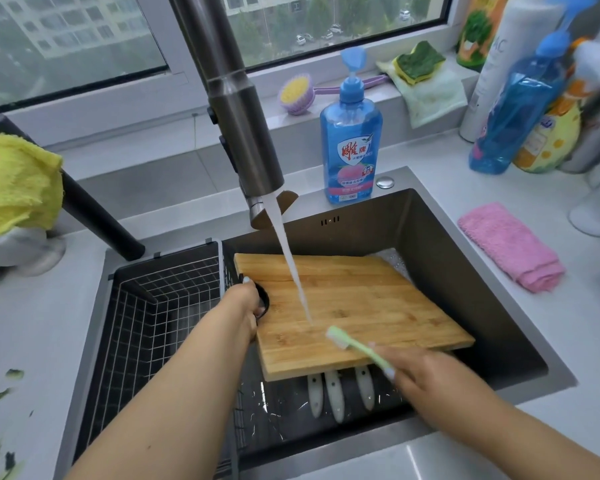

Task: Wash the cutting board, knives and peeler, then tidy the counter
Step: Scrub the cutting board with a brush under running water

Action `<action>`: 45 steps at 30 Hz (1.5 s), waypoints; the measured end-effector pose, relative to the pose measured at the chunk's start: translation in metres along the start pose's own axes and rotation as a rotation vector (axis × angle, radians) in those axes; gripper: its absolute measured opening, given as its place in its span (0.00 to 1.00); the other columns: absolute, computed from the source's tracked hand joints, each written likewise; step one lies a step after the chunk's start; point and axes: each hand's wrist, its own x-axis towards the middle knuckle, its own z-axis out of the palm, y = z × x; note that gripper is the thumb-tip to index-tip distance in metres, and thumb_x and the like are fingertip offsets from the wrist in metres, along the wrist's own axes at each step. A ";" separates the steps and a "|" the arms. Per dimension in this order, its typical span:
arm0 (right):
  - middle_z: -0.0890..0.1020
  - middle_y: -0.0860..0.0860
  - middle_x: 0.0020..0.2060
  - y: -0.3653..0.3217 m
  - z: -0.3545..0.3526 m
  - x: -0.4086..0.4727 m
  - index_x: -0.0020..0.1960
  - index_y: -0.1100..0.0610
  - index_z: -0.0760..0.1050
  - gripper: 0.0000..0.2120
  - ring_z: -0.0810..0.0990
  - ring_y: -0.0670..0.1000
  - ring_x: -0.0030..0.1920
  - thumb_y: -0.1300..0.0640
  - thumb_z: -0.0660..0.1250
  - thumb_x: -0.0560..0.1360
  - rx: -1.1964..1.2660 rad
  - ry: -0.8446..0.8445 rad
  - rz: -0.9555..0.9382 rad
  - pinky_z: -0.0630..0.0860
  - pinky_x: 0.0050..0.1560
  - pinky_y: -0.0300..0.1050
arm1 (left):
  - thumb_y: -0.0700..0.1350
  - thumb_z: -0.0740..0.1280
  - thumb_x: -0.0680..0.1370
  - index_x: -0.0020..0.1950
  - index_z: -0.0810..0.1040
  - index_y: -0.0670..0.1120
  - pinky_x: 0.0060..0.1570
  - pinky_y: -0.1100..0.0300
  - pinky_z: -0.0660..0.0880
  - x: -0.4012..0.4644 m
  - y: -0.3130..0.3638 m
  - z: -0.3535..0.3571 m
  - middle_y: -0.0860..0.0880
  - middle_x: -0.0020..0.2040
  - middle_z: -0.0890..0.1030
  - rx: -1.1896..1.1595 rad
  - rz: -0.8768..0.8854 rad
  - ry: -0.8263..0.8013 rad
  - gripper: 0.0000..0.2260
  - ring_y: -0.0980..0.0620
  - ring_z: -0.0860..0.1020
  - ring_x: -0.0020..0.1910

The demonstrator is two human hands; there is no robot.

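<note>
At centre frame the cutting board [347, 306] is steadied in the sink [465, 265] by left hand [250, 303] fingers closed at its handle hole, while a green brush [357, 348], pinched in the right hand [430, 379], is best scrubbed under the water stream [291, 265].

Wet wooden cutting board [354, 306] — matt metal sink [465, 271].

Faucet [236, 109] and water stream [291, 268] over cutting board [361, 306], board's right half open, soap bottle [350, 140] behind
</note>
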 end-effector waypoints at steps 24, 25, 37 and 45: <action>0.78 0.53 0.45 0.057 -0.030 0.041 0.68 0.52 0.71 0.17 0.78 0.54 0.47 0.54 0.53 0.81 -0.206 0.002 0.549 0.70 0.42 0.44 | 0.57 0.52 0.83 0.61 0.71 0.42 0.61 0.40 0.74 0.005 -0.002 0.002 0.39 0.55 0.78 0.028 -0.058 -0.023 0.20 0.41 0.78 0.55; 0.79 0.54 0.48 0.051 -0.030 0.040 0.70 0.49 0.69 0.18 0.78 0.54 0.46 0.55 0.53 0.81 -0.201 -0.012 0.525 0.70 0.43 0.43 | 0.57 0.52 0.83 0.61 0.71 0.42 0.61 0.40 0.74 0.004 -0.001 0.002 0.39 0.53 0.78 0.029 -0.060 -0.026 0.20 0.41 0.78 0.54; 0.79 0.56 0.54 0.042 -0.017 0.046 0.65 0.58 0.73 0.18 0.78 0.57 0.54 0.52 0.55 0.80 -0.067 0.043 0.565 0.75 0.53 0.49 | 0.53 0.52 0.85 0.69 0.70 0.39 0.47 0.48 0.71 -0.002 -0.002 0.005 0.36 0.64 0.74 0.095 0.006 0.037 0.21 0.43 0.71 0.37; 0.79 0.53 0.48 0.048 -0.025 0.071 0.62 0.55 0.76 0.15 0.79 0.54 0.49 0.54 0.56 0.81 -0.181 0.026 0.653 0.76 0.46 0.45 | 0.55 0.54 0.84 0.61 0.71 0.42 0.42 0.44 0.73 -0.010 -0.004 0.006 0.38 0.46 0.76 0.032 -0.035 0.043 0.18 0.42 0.74 0.36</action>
